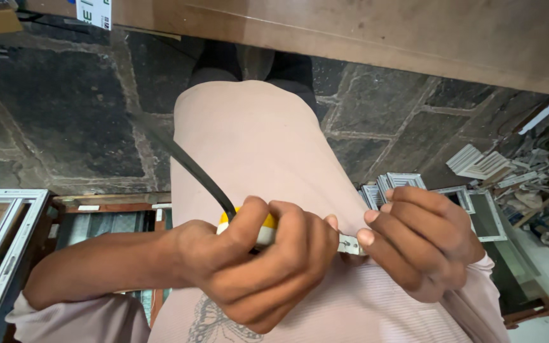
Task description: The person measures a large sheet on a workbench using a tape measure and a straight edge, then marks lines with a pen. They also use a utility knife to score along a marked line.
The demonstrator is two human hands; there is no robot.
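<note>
My left hand (255, 263) is closed around a yellow and white tool handle (268, 232), held over my lap against my pink shirt. A black cable (192, 168) runs from the handle up and to the left. The tool's tip points right, where a small silver metal piece (349, 244) sits. My right hand (422, 244) pinches that metal piece between thumb and fingertips, right next to my left hand's fingers. Most of the tool is hidden inside my left fist.
A dark stone floor (58, 108) lies below my legs. A wooden board (376, 32) crosses the top. A white metal frame (1, 254) stands at the left. Small white frames (471, 203) and piled white offcuts (478, 162) lie at the right.
</note>
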